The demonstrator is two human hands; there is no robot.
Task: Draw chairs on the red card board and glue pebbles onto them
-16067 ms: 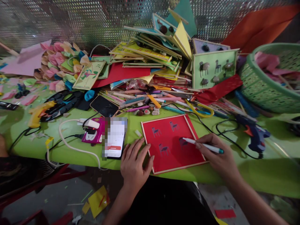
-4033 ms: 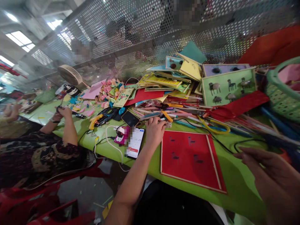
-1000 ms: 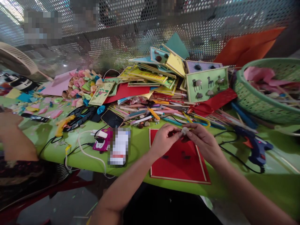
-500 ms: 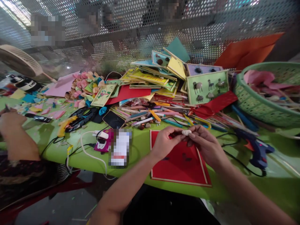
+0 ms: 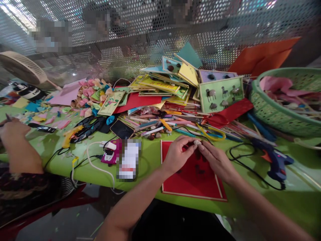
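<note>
My left hand (image 5: pixel 177 154) pinches a small white pebble (image 5: pixel 197 142) between thumb and fingertips. From the other side, the fingertips of my right hand (image 5: pixel 215 158) close on the same pebble; some fingers of both hands are hidden. Beneath them lies a red card (image 5: pixel 187 183) edged with thin pale wooden strips. Dark shapes show on its surface, partly in shadow and covered by my hands. A blue glue gun (image 5: pixel 278 164) rests on the green table to the right of my right hand, its cord looping toward the card.
Pencils and markers (image 5: pixel 150 125) heap behind the card, below stacked cards (image 5: pixel 160 80). A green basket (image 5: pixel 276 100) stands right. Left are a phone (image 5: pixel 129 160), a purple power strip (image 5: pixel 110 157), a yellow glue gun (image 5: pixel 71 135) and another person's hand (image 5: pixel 15 132) holding a dark pen-like thing.
My right hand has turned and its fingers have straightened and come together against the pebble. The pebble has shifted slightly left and less of it shows. The other person's hand has moved slightly.
</note>
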